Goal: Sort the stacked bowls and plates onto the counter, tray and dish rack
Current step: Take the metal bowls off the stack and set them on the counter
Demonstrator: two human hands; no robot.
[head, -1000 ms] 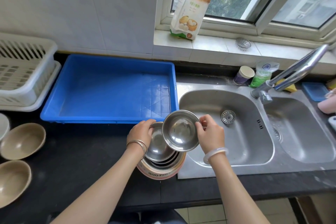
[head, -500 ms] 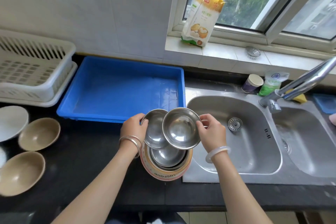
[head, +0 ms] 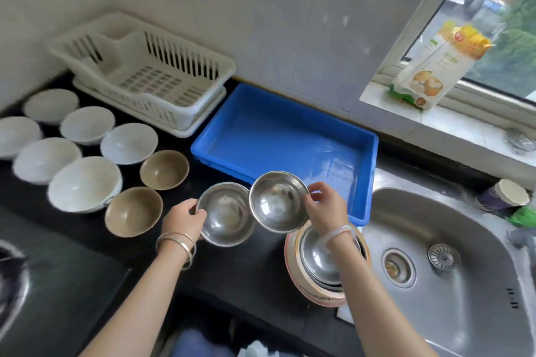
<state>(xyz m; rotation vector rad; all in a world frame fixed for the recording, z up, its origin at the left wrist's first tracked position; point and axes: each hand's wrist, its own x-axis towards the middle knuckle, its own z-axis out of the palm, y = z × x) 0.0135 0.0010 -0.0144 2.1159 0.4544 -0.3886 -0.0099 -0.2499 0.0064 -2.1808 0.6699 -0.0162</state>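
My left hand [head: 182,219] grips a small steel bowl [head: 227,216] by its left rim, low over the black counter [head: 249,266]. My right hand [head: 326,210] holds a second steel bowl [head: 277,201] by its right rim, its edge overlapping the first bowl and the blue tray's [head: 278,130] front wall. Below my right wrist stands the stack [head: 324,269]: steel bowls nested in a pink-rimmed bowl, at the sink's edge. Two brown bowls [head: 164,169] [head: 133,211] and several white bowls [head: 84,182] lie on the counter to the left. The white dish rack [head: 145,72] holds nothing.
A steel sink [head: 452,255] with a strainer fills the right side. A paper cup [head: 506,197] stands behind it, a food packet [head: 432,64] on the window sill. A stove top [head: 17,278] lies at the lower left.
Both hands have carried their steel bowls left, off the stack and over the counter. The camera has swung left, bringing the white bowls into view.
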